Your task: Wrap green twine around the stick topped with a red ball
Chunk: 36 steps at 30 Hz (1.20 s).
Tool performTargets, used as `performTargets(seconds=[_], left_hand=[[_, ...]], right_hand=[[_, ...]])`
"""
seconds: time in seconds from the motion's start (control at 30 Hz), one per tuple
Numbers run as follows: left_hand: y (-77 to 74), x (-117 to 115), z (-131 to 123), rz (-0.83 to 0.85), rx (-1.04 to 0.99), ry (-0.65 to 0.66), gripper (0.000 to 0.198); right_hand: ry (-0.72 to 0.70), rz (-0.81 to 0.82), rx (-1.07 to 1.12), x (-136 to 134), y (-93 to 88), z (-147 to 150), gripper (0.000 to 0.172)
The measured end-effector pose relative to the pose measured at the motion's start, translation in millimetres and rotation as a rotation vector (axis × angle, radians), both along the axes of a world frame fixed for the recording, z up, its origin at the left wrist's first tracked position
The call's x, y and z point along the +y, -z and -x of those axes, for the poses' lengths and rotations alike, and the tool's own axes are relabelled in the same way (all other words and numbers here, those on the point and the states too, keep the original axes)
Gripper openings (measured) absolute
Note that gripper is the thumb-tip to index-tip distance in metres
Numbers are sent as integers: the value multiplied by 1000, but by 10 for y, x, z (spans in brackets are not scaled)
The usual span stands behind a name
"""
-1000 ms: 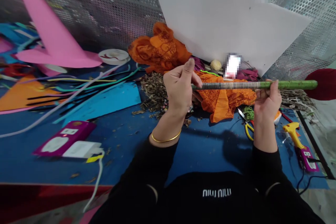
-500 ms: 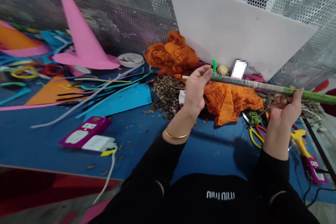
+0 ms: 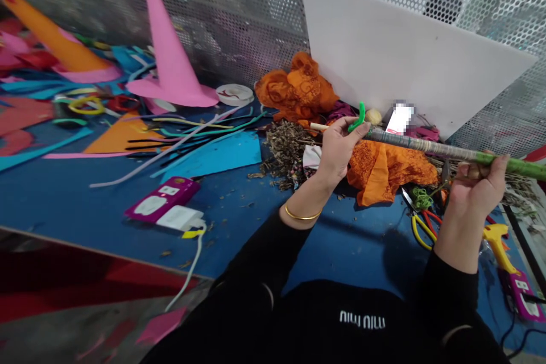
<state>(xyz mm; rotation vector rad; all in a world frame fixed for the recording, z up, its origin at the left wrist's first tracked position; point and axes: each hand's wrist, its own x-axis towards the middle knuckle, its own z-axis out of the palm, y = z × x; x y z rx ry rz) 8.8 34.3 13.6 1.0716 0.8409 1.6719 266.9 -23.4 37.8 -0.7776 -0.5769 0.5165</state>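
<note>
A long stick [image 3: 430, 147], green at its right end and wrapped in greyish tape along the middle, is held level above the blue table [image 3: 106, 205]. My right hand [image 3: 480, 187] is closed around its green end. My left hand [image 3: 339, 148] is closed on the stick's left part and pinches a short curl of green strip [image 3: 357, 119] against it. The stick's bare pale tip pokes out left of that hand. Both sleeves are black, and a gold bangle sits on my left wrist.
Orange cloth [image 3: 384, 162] and dried plant bits [image 3: 285, 151] lie under the stick. Scissors [image 3: 420, 219] and a yellow glue gun [image 3: 499, 244] lie at the right. A purple power strip [image 3: 160, 205], foam strips, a pink cone [image 3: 170, 62] and a white board [image 3: 405, 57] stand around.
The view has swung left, so the stick sits farther right. The stick now tilts down to the right. A green strip end has appeared at my left hand's fingers.
</note>
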Motion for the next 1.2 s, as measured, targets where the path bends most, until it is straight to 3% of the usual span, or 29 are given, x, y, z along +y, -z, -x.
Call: performTargets(seconds=[0.13, 0.23, 0.4, 0.6, 0.73, 0.97, 1.2], left_hand=[[-58, 4, 25, -43, -11, -24, 33], [-85, 25, 75, 15, -65, -20, 41], [-85, 49, 163, 123, -134, 73, 36], [-79, 93, 222, 44, -343, 160, 43], [-99, 109, 239, -13, -349, 272, 51], [-151, 95, 249, -75, -276, 158, 65], [-224, -4, 298, -152, -291, 370, 68]], right_hand=[[-4, -5, 71, -27, -45, 45, 33], [-29, -7, 99, -42, -81, 60, 35], [-24, -8, 135, -46, -134, 33, 38], [43, -3, 137, -18, -189, -7, 45], [48, 17, 166, -16, -222, -54, 46], [43, 9, 240, -13, -243, -142, 47], [64, 51, 279, -33, -307, -61, 45]])
